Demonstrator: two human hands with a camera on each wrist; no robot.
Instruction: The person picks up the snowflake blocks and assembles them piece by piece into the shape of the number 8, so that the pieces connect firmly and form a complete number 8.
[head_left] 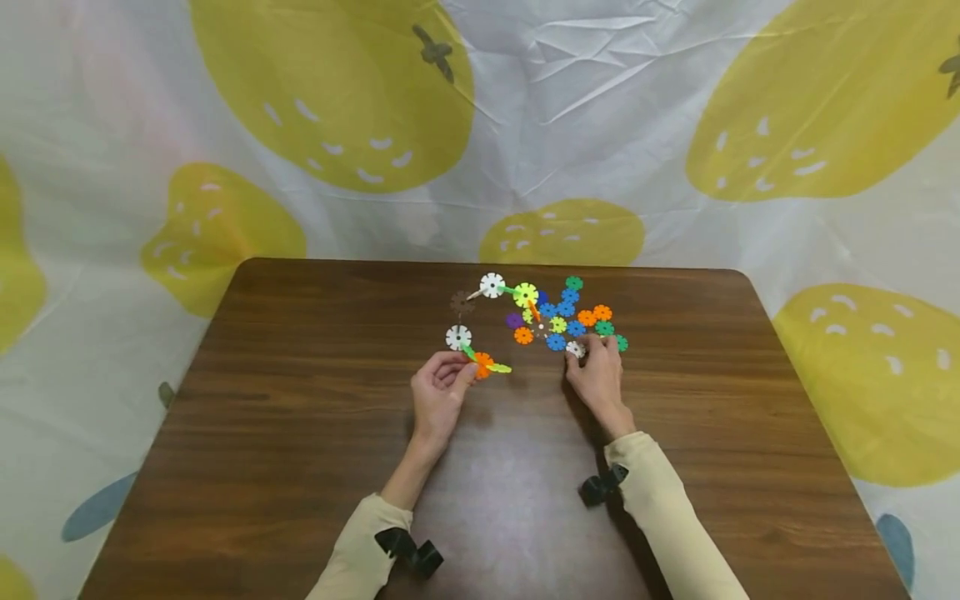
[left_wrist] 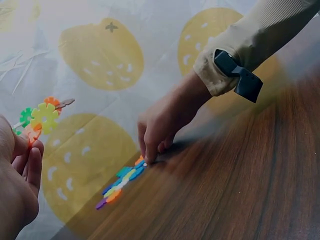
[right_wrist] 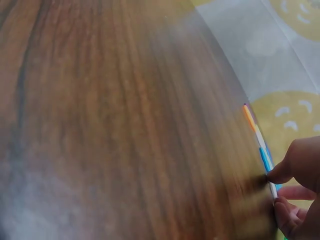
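Observation:
My left hand (head_left: pixel 438 392) holds up a chain of interlocked snowflake discs by its near end, pinching beside an orange disc (head_left: pixel 484 364). The chain curves away through a white disc (head_left: pixel 458 337), a brown disc (head_left: pixel 462 302), another white disc (head_left: pixel 492 285) and a yellow-green disc (head_left: pixel 526 295). Over the loose discs on the table, my right hand (head_left: pixel 597 375) has thumb and fingers on a white snowflake disc (head_left: pixel 575 349) at the near edge of the group. The right wrist view shows the fingertips (right_wrist: pixel 280 172) at that white disc's edge.
Loose discs lie flat in a cluster, among them a blue disc (head_left: pixel 556 342), a purple disc (head_left: pixel 513 320), orange discs (head_left: pixel 602 312) and a green disc (head_left: pixel 573 283). They are on a brown wooden table (head_left: pixel 300 433). A fruit-printed cloth (head_left: pixel 600 100) hangs behind.

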